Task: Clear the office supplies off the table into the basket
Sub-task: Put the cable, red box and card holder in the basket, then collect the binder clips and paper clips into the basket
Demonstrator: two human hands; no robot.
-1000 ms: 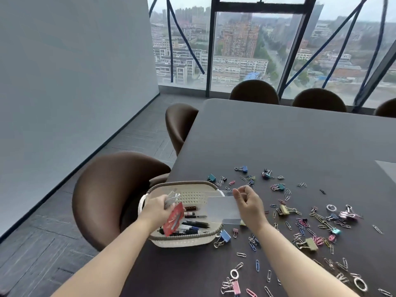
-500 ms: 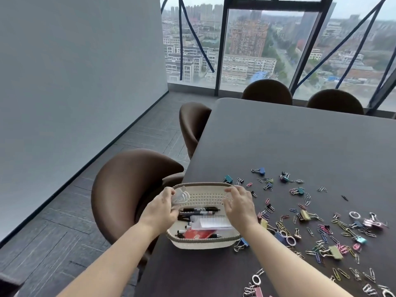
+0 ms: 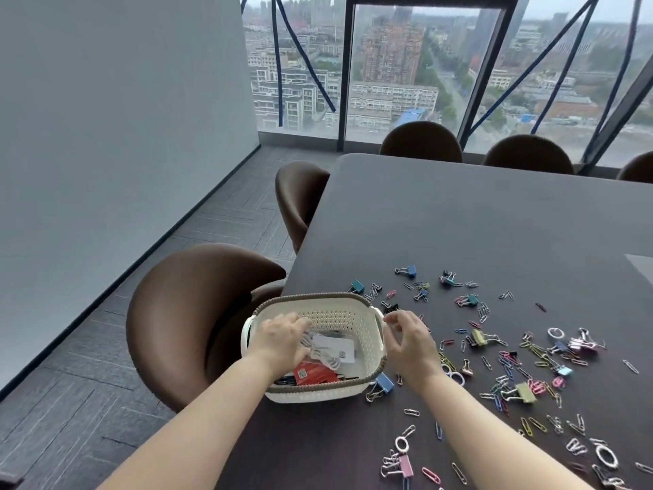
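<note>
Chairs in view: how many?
5. Nearest chair beside the basket; second chair further along that side; three far chairs at the far end of the table, the rightmost cut off by the frame. Others may be hidden.

The basket [image 3: 312, 297] is white perforated plastic with a brown braided rim and stands upright on the surface between the hands. Under the left hand [image 3: 282, 339] it holds a white cable packet [image 3: 334, 350], a red card [image 3: 312, 372] and black pens [image 3: 284, 380]. Just beside the right hand [image 3: 410, 343], a blue binder clip [image 3: 384, 381] touches the basket's near corner. Coloured paper clips [image 3: 509, 362] and binder clips lie scattered beyond the right hand.
</note>
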